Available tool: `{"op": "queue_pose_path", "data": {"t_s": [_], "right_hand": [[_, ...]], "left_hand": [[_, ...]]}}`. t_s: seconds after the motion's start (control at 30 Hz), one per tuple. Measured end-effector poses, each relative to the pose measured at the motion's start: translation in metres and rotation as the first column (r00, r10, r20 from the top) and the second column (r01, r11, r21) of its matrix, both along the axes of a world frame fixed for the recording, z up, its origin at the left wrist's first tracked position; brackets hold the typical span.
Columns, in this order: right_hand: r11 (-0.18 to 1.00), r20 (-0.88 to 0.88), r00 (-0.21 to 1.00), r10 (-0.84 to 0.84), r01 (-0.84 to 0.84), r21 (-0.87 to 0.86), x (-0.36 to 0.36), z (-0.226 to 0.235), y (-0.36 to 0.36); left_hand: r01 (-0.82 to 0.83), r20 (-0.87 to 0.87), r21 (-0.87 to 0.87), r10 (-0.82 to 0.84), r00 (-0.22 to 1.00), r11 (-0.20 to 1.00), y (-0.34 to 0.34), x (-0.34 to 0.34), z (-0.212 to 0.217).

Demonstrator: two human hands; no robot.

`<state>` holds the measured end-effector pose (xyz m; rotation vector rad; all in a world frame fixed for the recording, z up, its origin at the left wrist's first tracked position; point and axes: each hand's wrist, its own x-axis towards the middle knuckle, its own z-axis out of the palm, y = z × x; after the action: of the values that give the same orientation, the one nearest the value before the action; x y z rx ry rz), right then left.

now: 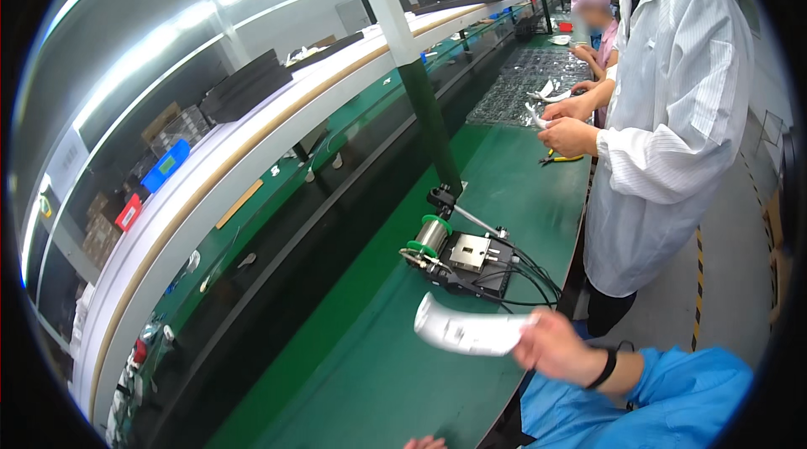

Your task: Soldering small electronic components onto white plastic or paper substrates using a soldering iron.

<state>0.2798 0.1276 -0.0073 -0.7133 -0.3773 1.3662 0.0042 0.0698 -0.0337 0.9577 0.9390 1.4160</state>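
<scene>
1. The right hand (559, 346) pinches one end of a curved white plastic strip (464, 331), which sticks out leftward above the green bench (353, 373).
2. The strip hangs just in front of the wire-feeder fixture (464, 257).
3. Only fingertips of the left hand (424, 442) show at the lower edge; its grip cannot be told.

Looks like an electronics factory line: long green workbench (504, 188), overhead shelving (252, 138), solder spool fixture (458, 251), a co-worker (672, 113) in a white coat.

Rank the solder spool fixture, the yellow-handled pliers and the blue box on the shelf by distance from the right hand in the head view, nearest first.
From the right hand:
1. Solder spool fixture, just ahead on the green bench.
2. Yellow-handled pliers, farther up the bench, by a co-worker.
3. Blue box, far left on the shelf.
</scene>
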Motion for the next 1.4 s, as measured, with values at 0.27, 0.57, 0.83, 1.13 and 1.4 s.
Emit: {"op": "queue_pose_path", "data": {"t_s": [0.27, 0.57, 0.83, 1.13, 1.4], "right_hand": [[0.880, 0.027, 0.887, 0.460, -0.452, -0.144, -0.120, -0.026, -0.065], [0.907, -0.165, 0.904, 0.394, -0.412, -0.086, -0.053, -0.022, 0.038], [0.991, -0.517, 0.854, 0.063, -0.115, -0.069, -0.038, -0.016, 0.123], [0.996, -0.701, 0.707, -0.093, 0.064, -0.067, -0.036, -0.018, 0.150], [0.987, -0.382, 0.922, -0.070, 0.118, 0.105, -0.036, 0.000, 0.135]], "left_hand": [[-0.085, 0.380, -0.227, 0.169, 0.909, 0.970, 0.019, 0.027, 0.011], [-0.214, 0.101, -0.431, 0.282, 0.954, 0.877, 0.028, -0.023, -0.011], [-0.221, 0.132, -0.372, 0.288, 0.949, 0.901, 0.024, -0.025, -0.019], [-0.219, 0.155, -0.329, 0.282, 0.947, 0.919, 0.026, -0.026, -0.025], [-0.214, 0.171, -0.332, 0.282, 0.944, 0.919, 0.027, -0.026, -0.031]]}}
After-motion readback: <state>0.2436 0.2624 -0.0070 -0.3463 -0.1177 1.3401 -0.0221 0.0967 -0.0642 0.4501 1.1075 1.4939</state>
